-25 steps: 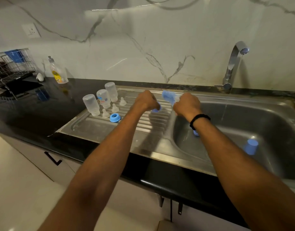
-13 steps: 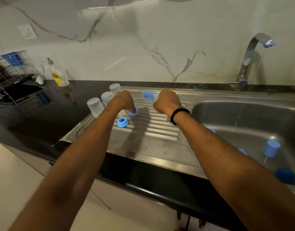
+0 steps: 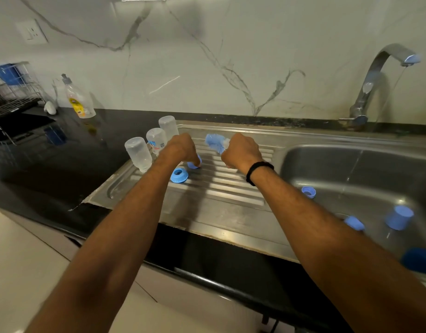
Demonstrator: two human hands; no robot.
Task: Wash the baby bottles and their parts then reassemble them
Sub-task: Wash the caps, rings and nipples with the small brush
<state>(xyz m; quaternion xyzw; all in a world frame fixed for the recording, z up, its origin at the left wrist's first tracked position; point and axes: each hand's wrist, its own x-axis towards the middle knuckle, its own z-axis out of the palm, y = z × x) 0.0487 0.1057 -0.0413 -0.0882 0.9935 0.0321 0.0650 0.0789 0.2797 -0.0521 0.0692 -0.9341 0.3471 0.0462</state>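
Three clear baby bottles [image 3: 138, 153] stand upside down at the back left of the steel drainboard [image 3: 221, 200]. My left hand [image 3: 180, 149] holds a blue collar ring [image 3: 194, 163] down on the ribbed drainboard, next to another blue ring [image 3: 179, 175] lying flat. My right hand [image 3: 242, 150] grips a blue bottle brush [image 3: 215, 144], bristles pointing left and up. In the sink basin [image 3: 365, 169] lie a blue ring [image 3: 308, 191], two blue caps [image 3: 398, 217] and a dark blue lid [image 3: 417, 260]. The teats are hidden behind my left hand.
Water runs from the tap [image 3: 375, 78] at the back right. A dish soap bottle [image 3: 77, 98] stands on the black counter [image 3: 62, 150] by the wall. A wire dish rack [image 3: 11, 92] sits at the far left.
Both hands have moved left from the sink's edge to over the drainboard. My left hand has lowered the blue ring beside the other ring. The brush went along with my right hand.
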